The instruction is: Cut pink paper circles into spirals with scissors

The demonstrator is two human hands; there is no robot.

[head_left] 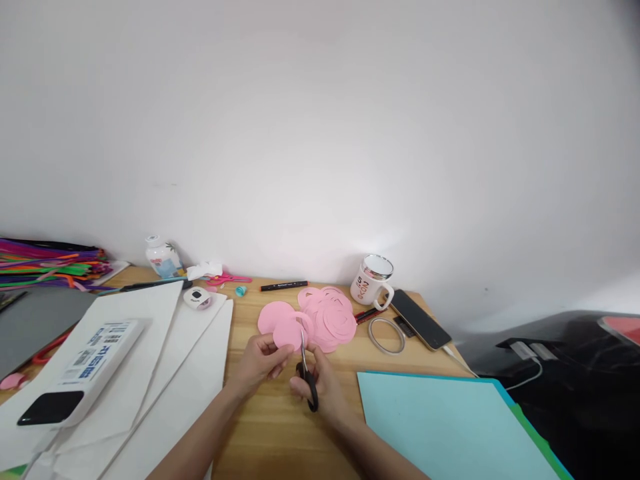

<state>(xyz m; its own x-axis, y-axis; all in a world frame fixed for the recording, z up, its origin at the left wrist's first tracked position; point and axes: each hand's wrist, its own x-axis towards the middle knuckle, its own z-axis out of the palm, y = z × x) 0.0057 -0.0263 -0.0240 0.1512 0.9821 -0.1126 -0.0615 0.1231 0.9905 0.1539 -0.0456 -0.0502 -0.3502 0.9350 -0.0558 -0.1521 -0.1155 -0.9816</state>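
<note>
My left hand pinches a pink paper circle and holds it upright above the wooden table. Black-handled scissors are gripped in my right hand, their blades pointing up into the circle's edge. Just behind lie a plain pink circle and a heap of pink circles cut into spirals.
White paper sheets with a white remote-like box lie left. Light blue and green sheets lie right. At the back are a mug, phone, tape ring, black marker, small bottle and pipe cleaners.
</note>
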